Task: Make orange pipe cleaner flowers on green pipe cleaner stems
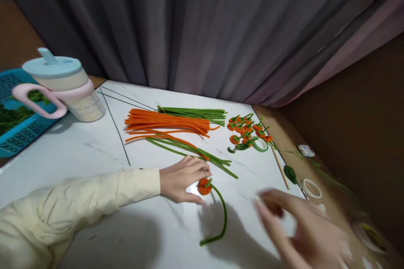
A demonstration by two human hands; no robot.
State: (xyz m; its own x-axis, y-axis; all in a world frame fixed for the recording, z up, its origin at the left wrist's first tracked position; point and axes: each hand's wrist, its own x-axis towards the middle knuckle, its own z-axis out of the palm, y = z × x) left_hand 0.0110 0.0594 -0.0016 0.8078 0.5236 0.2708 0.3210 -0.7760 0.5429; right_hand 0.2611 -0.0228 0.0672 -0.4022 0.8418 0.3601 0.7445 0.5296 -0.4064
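Observation:
A small orange pumpkin (pixel 204 186) of fuzzy pipe cleaner rests on the white table, with a long green pipe cleaner (pixel 225 214) curving from its top toward the front. My left hand (pixel 186 178) lies beside it, thumb and fingers apart on either side of the pumpkin; no firm grip shows. To the right, my right hand (pixel 303 227) hovers near the table's edge, smeared by motion. Whether its fingers hold anything cannot be made out. Just beyond my left hand lie loose green pipe cleaners (pixel 202 153) and a thick bundle of orange pipe cleaners (pixel 167 121).
Green pipe cleaners (pixel 195 112) lie behind the orange bundle. Several finished little pumpkins (pixel 240 127) cluster at the right, near a green tape roll (pixel 260 144). A white tape ring (pixel 312 188) sits farther right. A lidded cup (pixel 77 96) and blue basket (pixel 38 134) stand left.

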